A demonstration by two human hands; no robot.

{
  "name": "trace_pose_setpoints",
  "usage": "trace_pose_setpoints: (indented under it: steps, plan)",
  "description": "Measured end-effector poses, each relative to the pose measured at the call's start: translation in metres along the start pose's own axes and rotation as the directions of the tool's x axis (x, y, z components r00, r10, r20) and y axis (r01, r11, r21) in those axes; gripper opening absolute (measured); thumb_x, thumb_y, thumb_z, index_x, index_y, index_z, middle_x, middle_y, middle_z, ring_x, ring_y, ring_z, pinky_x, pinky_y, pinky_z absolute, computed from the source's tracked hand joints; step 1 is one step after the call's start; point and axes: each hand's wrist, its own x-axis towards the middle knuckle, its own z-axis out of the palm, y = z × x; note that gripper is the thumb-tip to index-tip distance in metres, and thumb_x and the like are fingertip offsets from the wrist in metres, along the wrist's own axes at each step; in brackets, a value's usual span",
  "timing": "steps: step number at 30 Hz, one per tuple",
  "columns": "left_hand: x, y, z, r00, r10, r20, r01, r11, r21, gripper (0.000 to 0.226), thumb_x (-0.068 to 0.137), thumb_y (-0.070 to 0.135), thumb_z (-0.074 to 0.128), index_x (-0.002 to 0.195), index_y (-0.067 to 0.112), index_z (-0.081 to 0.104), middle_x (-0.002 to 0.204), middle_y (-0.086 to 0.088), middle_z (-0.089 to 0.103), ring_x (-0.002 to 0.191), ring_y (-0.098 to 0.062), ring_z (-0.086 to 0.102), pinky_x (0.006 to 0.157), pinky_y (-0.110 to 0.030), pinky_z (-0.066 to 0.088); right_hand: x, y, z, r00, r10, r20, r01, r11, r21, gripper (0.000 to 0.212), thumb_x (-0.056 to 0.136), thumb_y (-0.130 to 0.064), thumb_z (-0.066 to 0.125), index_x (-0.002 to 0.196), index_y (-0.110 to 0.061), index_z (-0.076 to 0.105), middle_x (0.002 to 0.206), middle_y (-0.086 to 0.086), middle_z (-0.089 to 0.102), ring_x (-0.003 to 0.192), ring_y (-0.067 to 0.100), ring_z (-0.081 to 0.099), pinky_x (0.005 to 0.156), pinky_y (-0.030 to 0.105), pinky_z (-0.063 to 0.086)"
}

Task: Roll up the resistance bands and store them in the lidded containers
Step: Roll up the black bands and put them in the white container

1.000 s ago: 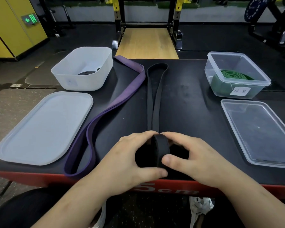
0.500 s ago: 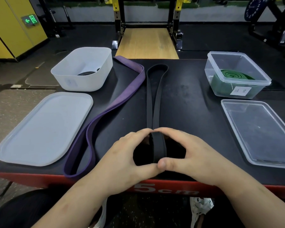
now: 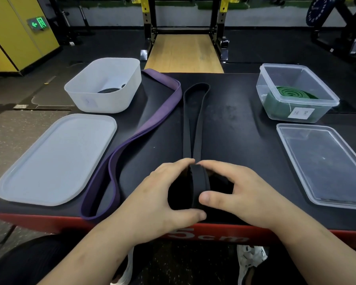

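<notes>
On the far left of the black table (image 3: 234, 124) lies a frosted white lid (image 3: 56, 159), flat, oblong and round-cornered. Behind it stands the matching frosted tub (image 3: 111, 103), uncovered, with a dark coiled band (image 3: 111, 90) on its floor.

Next comes the purple band (image 3: 150, 124), a flat rubbery loop lying slack. Its long axis runs on a diagonal from just beside the tub's far right corner down to the table's near edge, where its end curls over the red front.

The black band (image 3: 187, 130) lies in the middle of the table, a matte flat loop pressed into two strands side by side. Its long axis points straight away from the person, and its rounded far end opens slightly. Its near end is wound into an upright roll (image 3: 199, 182) close to the table's front edge.

The left grip (image 3: 162, 194) cups the roll's left face, fingers curled over the top and thumb underneath. The right grip (image 3: 240, 192) holds the right face, thumb laid across the roll's outer wrap and fingertips meeting the left ones on top.

At the far right stands a clear plastic container (image 3: 284, 65), uncovered, holding a green band (image 3: 292, 93) coiled in a flat spiral, with a white label (image 3: 300, 113) on its front wall. Its clear rectangular lid (image 3: 325, 165) lies flat in front of it.
</notes>
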Motion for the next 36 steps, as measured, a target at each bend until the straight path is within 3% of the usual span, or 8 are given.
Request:
trace_pose_setpoints:
  steps: [2, 5, 9, 12, 18, 25, 31, 36]
  plan:
    - [0.001, 0.000, -0.001, 1.000, 0.010, 0.003, -0.010, 1.000, -0.017, 0.083, 0.070, 0.057, 0.083, 0.139, 0.061, 0.037, 0.132, 0.031, 0.051, 0.130, 0.004, 0.046, 0.106, -0.028, 0.043, 0.000, -0.003, 0.000, 1.000, 0.005, 0.004, -0.005, 1.000, 0.007, 0.049, 0.080, -0.065, 0.073, 0.122, -0.075, 0.049, 0.128, -0.035, 0.061, 0.123, -0.010, 0.057, 0.102, 0.027, 0.049]
    - [0.004, 0.001, -0.001, 1.000, 0.007, -0.022, -0.007, 0.999, -0.033, 0.074, 0.072, 0.062, 0.080, 0.136, 0.058, 0.044, 0.128, 0.029, 0.056, 0.126, 0.004, 0.051, 0.104, -0.031, 0.047, -0.002, -0.001, -0.002, 0.999, 0.002, 0.042, -0.002, 1.000, -0.007, 0.068, 0.075, -0.069, 0.076, 0.136, -0.062, 0.047, 0.130, -0.031, 0.062, 0.125, -0.006, 0.057, 0.105, 0.030, 0.049]
    - [0.001, -0.002, 0.000, 0.999, -0.031, -0.016, 0.031, 0.999, -0.009, 0.089, 0.070, 0.067, 0.077, 0.142, 0.068, 0.025, 0.135, 0.044, 0.041, 0.137, 0.012, 0.033, 0.113, -0.023, 0.034, -0.001, 0.000, 0.000, 1.000, 0.001, 0.004, -0.001, 1.000, -0.005, 0.067, 0.073, -0.062, 0.081, 0.132, -0.062, 0.050, 0.125, -0.031, 0.064, 0.122, -0.006, 0.058, 0.105, 0.030, 0.047]
    - [0.000, -0.004, -0.005, 0.998, -0.061, 0.034, 0.062, 0.998, -0.024, 0.103, 0.065, 0.065, 0.083, 0.146, 0.070, 0.019, 0.146, 0.038, 0.039, 0.142, 0.008, 0.030, 0.118, -0.029, 0.032, 0.001, 0.004, -0.003, 0.999, 0.046, 0.018, -0.046, 0.998, -0.042, 0.070, 0.070, -0.065, 0.081, 0.130, -0.071, 0.045, 0.127, -0.039, 0.059, 0.124, -0.015, 0.052, 0.107, 0.024, 0.043]
    - [-0.001, -0.014, -0.019, 0.983, -0.034, 0.181, 0.049, 0.996, -0.077, 0.089, 0.079, 0.067, 0.074, 0.145, 0.074, 0.014, 0.156, 0.037, 0.029, 0.149, 0.010, 0.018, 0.125, -0.039, 0.023, 0.002, 0.006, -0.007, 0.992, 0.091, 0.084, -0.089, 0.996, -0.024, 0.072, 0.079, -0.047, 0.084, 0.140, -0.061, 0.048, 0.133, -0.038, 0.058, 0.130, -0.014, 0.049, 0.116, 0.031, 0.039]
    - [0.001, -0.012, -0.011, 0.982, -0.043, 0.182, 0.045, 0.999, -0.011, 0.085, 0.088, 0.061, 0.065, 0.147, 0.072, 0.004, 0.145, 0.044, 0.031, 0.143, 0.015, 0.017, 0.110, -0.016, 0.024, 0.002, 0.006, -0.008, 0.991, 0.115, 0.070, -0.115, 0.993, -0.004, 0.062, 0.089, -0.040, 0.078, 0.141, -0.059, 0.051, 0.134, -0.037, 0.059, 0.131, -0.014, 0.049, 0.119, 0.034, 0.037]
    - [0.001, -0.013, -0.007, 0.990, -0.028, 0.136, 0.027, 1.000, 0.013, 0.081, 0.090, 0.068, 0.051, 0.150, 0.066, -0.002, 0.147, 0.041, 0.032, 0.143, 0.015, 0.015, 0.107, -0.013, 0.024, 0.001, 0.009, 0.009, 0.996, 0.076, -0.049, -0.079, 0.995, -0.068, 0.060, 0.094, -0.046, 0.070, 0.147, -0.057, 0.044, 0.135, -0.030, 0.059, 0.132, -0.008, 0.049, 0.116, 0.039, 0.041]
    - [-0.002, -0.009, -0.006, 0.990, -0.031, 0.141, 0.032, 0.999, -0.001, 0.085, 0.089, 0.065, 0.057, 0.149, 0.068, -0.004, 0.136, 0.054, 0.027, 0.139, 0.020, 0.015, 0.111, -0.017, 0.024, 0.000, 0.004, -0.008, 0.991, 0.087, 0.106, -0.085, 0.996, -0.028, 0.067, 0.090, -0.040, 0.077, 0.145, -0.059, 0.044, 0.137, -0.033, 0.058, 0.133, -0.011, 0.049, 0.118, 0.035, 0.038]
